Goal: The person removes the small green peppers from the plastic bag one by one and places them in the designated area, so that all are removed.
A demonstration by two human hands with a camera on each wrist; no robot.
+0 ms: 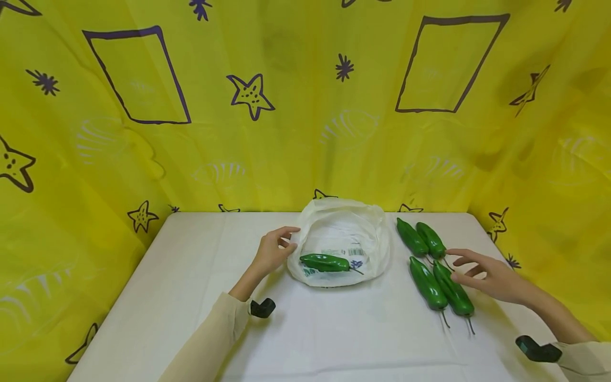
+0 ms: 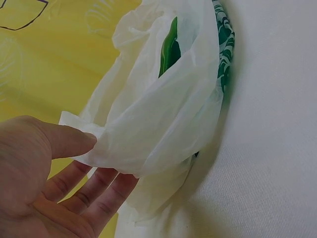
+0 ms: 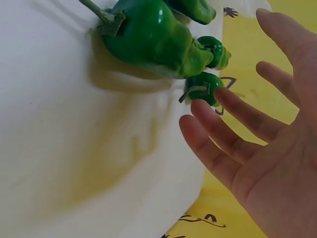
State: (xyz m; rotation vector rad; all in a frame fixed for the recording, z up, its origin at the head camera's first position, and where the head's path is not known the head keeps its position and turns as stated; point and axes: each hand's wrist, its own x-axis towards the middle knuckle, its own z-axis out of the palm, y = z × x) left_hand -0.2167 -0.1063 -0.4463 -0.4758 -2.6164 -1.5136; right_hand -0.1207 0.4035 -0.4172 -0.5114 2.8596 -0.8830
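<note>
My left hand (image 1: 270, 255) pinches the left rim of a thin white plastic bag (image 1: 382, 254), thumb on one side and fingers on the other, as the left wrist view shows. The bag's mouth gapes, and one glossy green pepper (image 1: 324, 262) lies inside it on its side. In the left wrist view the bag wall (image 2: 163, 119) hides most of that pepper (image 2: 170, 49). Over at the right, my right hand (image 1: 496, 278) hovers by several green peppers (image 1: 427, 284), fingers spread and holding nothing. Whether a fingertip touches the far pepper (image 1: 431, 240) I cannot tell.
A white-covered table (image 1: 200, 265) carries everything. A yellow curtain (image 1: 296, 154) with dark drawn stars and frames hangs behind and along both sides. The loose peppers lie in two pairs right of the bag, with stems toward me.
</note>
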